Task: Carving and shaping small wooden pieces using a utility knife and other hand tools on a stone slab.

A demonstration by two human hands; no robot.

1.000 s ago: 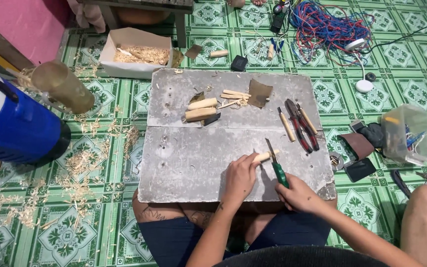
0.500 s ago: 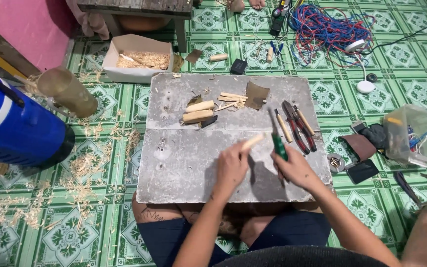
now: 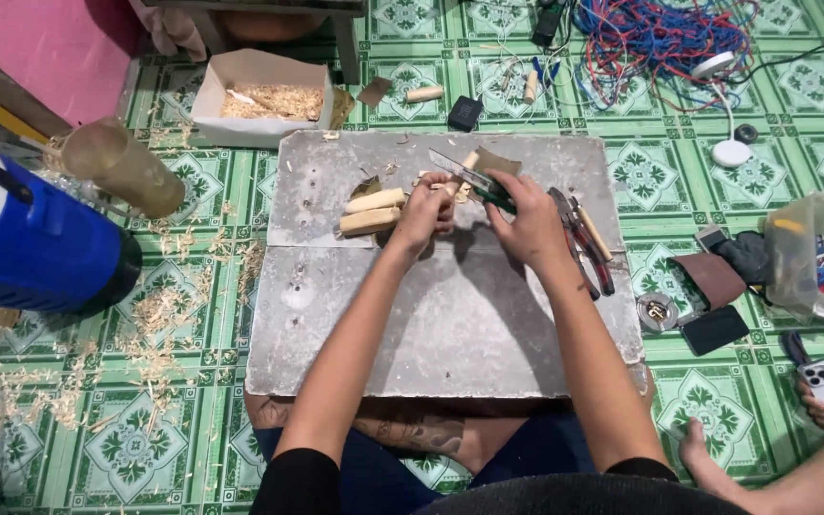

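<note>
At far left a blue drum lies on its side on the green tiled floor, with wood shavings scattered beside it. Farther off, an open cardboard box holds a bed of pale shavings. On the grey table, two peeled wooden pegs lie side by side just left of the left hand, which is closed around a small wooden stick whose tip pokes out toward the far edge. The right hand, just beside it, grips a green-handled knife, the blade resting across the stick. Right of that hand, red-handled pliers lie on the table. At far right a clear plastic bag holds small coloured items too blurred to tell apart.
</note>
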